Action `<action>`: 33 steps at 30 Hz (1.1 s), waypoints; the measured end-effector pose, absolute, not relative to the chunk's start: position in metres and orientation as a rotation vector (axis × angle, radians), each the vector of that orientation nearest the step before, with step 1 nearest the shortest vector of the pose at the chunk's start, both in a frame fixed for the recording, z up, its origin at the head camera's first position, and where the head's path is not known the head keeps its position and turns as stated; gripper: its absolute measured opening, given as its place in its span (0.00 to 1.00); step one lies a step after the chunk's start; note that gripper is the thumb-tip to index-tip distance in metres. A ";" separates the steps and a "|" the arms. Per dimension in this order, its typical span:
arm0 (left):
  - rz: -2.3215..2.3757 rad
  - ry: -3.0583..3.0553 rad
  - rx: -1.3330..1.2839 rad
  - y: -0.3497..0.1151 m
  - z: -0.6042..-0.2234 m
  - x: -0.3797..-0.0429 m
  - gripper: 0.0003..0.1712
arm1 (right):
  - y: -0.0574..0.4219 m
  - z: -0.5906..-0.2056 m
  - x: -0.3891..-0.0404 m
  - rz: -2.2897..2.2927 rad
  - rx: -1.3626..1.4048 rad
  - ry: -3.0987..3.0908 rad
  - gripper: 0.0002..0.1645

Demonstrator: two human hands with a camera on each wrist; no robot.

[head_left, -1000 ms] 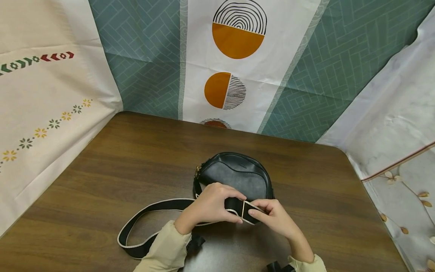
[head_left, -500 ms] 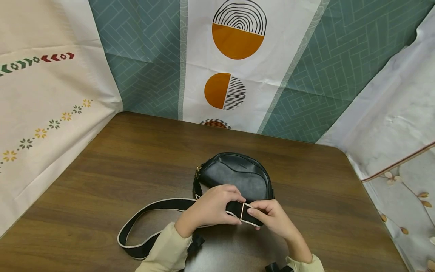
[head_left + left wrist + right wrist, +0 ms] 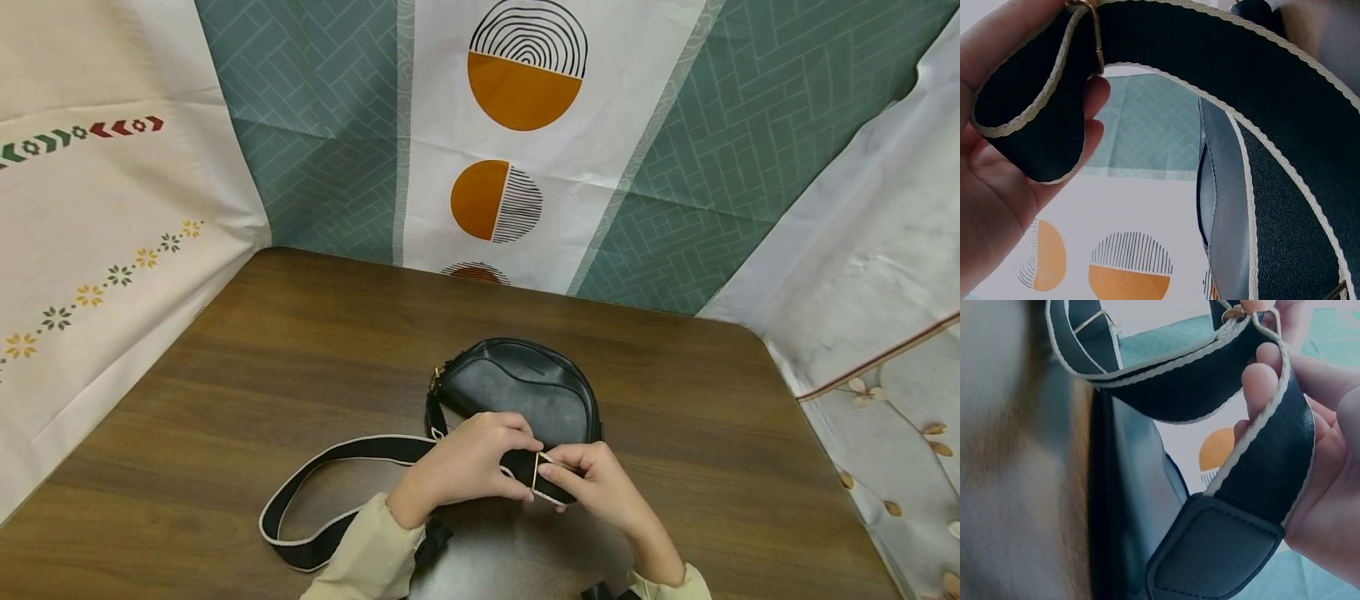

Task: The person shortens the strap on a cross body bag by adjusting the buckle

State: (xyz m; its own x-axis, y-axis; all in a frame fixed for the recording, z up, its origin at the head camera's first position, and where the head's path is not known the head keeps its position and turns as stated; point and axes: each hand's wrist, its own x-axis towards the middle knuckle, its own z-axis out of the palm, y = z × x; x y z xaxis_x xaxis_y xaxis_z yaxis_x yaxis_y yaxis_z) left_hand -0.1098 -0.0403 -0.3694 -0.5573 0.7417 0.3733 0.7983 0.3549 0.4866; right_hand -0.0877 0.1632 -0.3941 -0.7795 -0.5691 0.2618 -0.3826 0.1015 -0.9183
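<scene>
A black handbag lies on the table behind both hands. Its wide black strap, edged in cream, loops out to the left. My left hand holds the strap just left of a thin gold slider buckle, thumb below and fingers above. From the right side, my right hand pinches the strap close against that buckle. In the left wrist view, a fold of strap bulges inside the left palm. A stitched leather tab hangs from the strap beside the right hand in the right wrist view.
The brown wooden table carries the bag and strap. Patterned cloth hangs behind it, with pale cloths along both sides. A gold clasp sits at the bag's left end.
Both hands have sunk slightly toward the table's near side. The right hand has edged left, and its thumb is now closer to the buckle. The bag has stayed almost still.
</scene>
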 end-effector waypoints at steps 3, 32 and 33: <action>-1.013 -2.475 -1.450 -0.041 -0.370 -0.111 0.25 | 0.166 -0.394 -0.089 -1.766 -0.973 2.212 0.06; -0.856 -2.488 -1.385 -0.034 -0.368 -0.108 0.26 | 0.173 -0.405 -0.094 -1.868 -1.049 2.269 0.10; -0.868 -2.477 -1.381 -0.034 -0.368 -0.108 0.26 | 0.171 -0.404 -0.094 -1.868 -1.036 2.273 0.09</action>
